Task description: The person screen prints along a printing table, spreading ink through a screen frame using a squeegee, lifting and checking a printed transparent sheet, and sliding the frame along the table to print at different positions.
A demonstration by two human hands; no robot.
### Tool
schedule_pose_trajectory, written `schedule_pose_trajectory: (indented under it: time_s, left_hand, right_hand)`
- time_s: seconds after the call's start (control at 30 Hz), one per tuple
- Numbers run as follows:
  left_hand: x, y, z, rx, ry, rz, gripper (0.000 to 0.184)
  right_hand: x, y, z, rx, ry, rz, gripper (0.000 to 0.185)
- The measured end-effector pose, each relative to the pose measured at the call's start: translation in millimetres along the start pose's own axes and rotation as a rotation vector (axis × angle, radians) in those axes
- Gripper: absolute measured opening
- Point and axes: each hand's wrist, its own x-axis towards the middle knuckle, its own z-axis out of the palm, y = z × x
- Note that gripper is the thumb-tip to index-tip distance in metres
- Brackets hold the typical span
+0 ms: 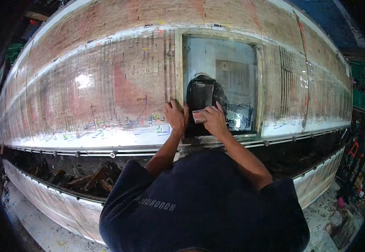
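Observation:
A wooden frame (178,63) surrounds a glossy, dark recessed panel (220,54) in the large stained work surface (136,75). At the frame's left edge, near its lower corner, rests my left hand (176,116), with its fingers apart and nothing seen in them. Just right of it, over the lower part of the panel, my right hand (214,119) is closed around a small reddish block (199,116). The block is held between thumb and fingers, tilted toward my left hand. Dark reflections cover the panel around my right hand.
A metal rail (77,154) with bolts runs along the near edge of the surface. Below it lies a dark trough with broken scraps (92,178). Tools and clutter, including a red-handled item (353,149), are at the far right.

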Motion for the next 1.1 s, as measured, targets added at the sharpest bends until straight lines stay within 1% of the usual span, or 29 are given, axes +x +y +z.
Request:
schedule_pose_trajectory:
  time_s: [0.07, 0.13, 0.17, 0.23, 0.27, 0.3, 0.33, 0.37, 0.4, 0.43, 0.47, 0.5, 0.53, 0.57, 0.63, 0.7, 0.77, 0.83, 0.87, 0.9, 0.93, 0.97, 1.0, 1.03, 1.07, 1.1]
  left_hand:
    - [-1.4, -3.7, -1.5, -0.007, -0.002, 0.028, 0.048]
    - [-1.5, -7.5, -2.7, -0.032, 0.037, 0.083, 0.048]
    - [0.5, -5.8, -5.3, -0.026, 0.043, 0.092, 0.048]
    - [-0.2, 2.2, -12.6, -0.172, -0.006, 0.039, 0.048]
    - [-1.6, 8.0, -18.5, -0.169, 0.005, 0.046, 0.048]
    - [0.7, 17.0, -26.7, -0.28, -0.053, 0.002, 0.049]
    - [3.1, 24.0, -32.3, -0.391, -0.111, -0.042, 0.051]
    - [3.3, 26.8, -34.2, -0.384, -0.097, -0.032, 0.051]
    - [1.5, 27.8, -34.4, -0.363, -0.05, -0.019, 0.051]
    - [0.1, 30.1, -31.0, -0.343, -0.005, -0.006, 0.051]
    - [0.4, 24.8, -24.6, -0.336, -0.003, 0.005, 0.051]
    - [3.1, 13.2, -17.5, -0.37, 0.023, 0.067, 0.05]
    - [5.6, 9.5, -12.7, -0.408, 0.045, 0.131, 0.049]
    - [6.1, 15.5, -10.7, -0.408, 0.032, 0.145, 0.049]
    - [-0.7, 35.9, -1.0, -0.478, 0.097, 0.138, 0.044]
    - [-4.7, 62.8, 32.3, -0.495, 0.067, 0.15, 0.047]
    - [-13.9, 103.3, 74.2, -0.519, 0.035, 0.14, 0.05]
    - [-20.6, 158.9, 111.4, -0.392, -0.082, 0.058, 0.058]
    - [-27.7, 170.8, 139.0, -0.393, -0.094, 0.058, 0.058]
    - [-38.3, 169.6, 169.0, -0.321, -0.008, 0.172, 0.061]
    - [-51.8, 177.1, 181.7, -0.246, 0.076, 0.286, 0.065]
    - [-66.4, 178.1, 186.9, -0.237, 0.065, 0.282, 0.065]
    - [-81.0, 188.0, 179.3, -0.245, 0.037, 0.215, 0.067]
    - [-88.4, 201.7, 177.8, -0.258, 0.016, 0.152, 0.069]
    - [-89.9, 187.2, 192.4, -0.174, 0.08, 0.11, 0.074]
    - [-89.3, 184.3, 189.6, -0.164, 0.07, 0.103, 0.074]
  right_hand:
    - [18.2, 4.0, -25.7, 0.123, -0.369, 0.037, 0.02]
    - [55.4, 46.3, -17.8, 0.368, -0.511, 0.165, 0.018]
    - [73.5, 48.1, -25.8, 0.271, -0.38, 0.132, 0.021]
    - [77.4, 36.2, -17.2, 0.067, 0.079, 0.033, 0.025]
    - [64.3, 18.9, -7.3, -0.002, 0.113, 0.096, 0.028]
    - [41.2, 2.1, 4.9, -0.071, 0.153, 0.159, 0.031]
    - [15.2, 5.6, 31.2, 0.143, 0.362, -0.04, 0.034]
    - [-8.0, -4.5, 27.0, 0.113, 0.263, -0.045, 0.042]
    - [-26.1, -2.5, 21.4, 0.131, 0.209, -0.072, 0.036]
    - [-37.4, 2.4, -1.8, 0.138, 0.22, -0.076, 0.036]
    - [-46.6, 5.6, -43.6, 0.172, 0.201, -0.018, 0.041]
    - [-58.1, 20.3, -70.2, 0.205, 0.185, 0.046, 0.047]
    - [-77.6, 61.9, -58.8, 0.189, 0.352, 0.119, 0.045]
    - [-100.8, 114.5, -37.6, 0.166, 0.516, 0.195, 0.044]
    - [-140.3, 206.3, -24.9, 1.031, 0.604, 0.71, 0.039]
    - [-166.9, 274.0, -32.1, 1.204, 0.696, 0.983, 0.04]
    - [-172.5, 336.5, -60.9, 1.027, 0.61, 1.081, 0.032]
    - [-183.3, 418.9, -66.0, 0.597, 0.709, 0.886, 0.045]
    - [-185.8, 455.1, -80.6, 0.591, 0.711, 0.897, 0.045]
    - [-189.8, 484.2, -95.0, 0.633, 0.533, 0.97, 0.042]
    - [-197.3, 493.5, -112.8, 0.675, 0.35, 1.038, 0.039]
    - [-212.8, 489.0, -119.6, 0.68, 0.341, 1.05, 0.039]
    - [-220.2, 456.6, -136.8, 0.832, 0.494, 1.095, 0.032]
    - [-223.8, 442.1, -152.3, 0.982, 0.656, 1.127, 0.025]
    - [-237.9, 456.3, -134.5, 1.038, 0.609, 1.126, 0.026]
    - [-247.2, 455.1, -124.1, 1.04, 0.6, 1.139, 0.026]
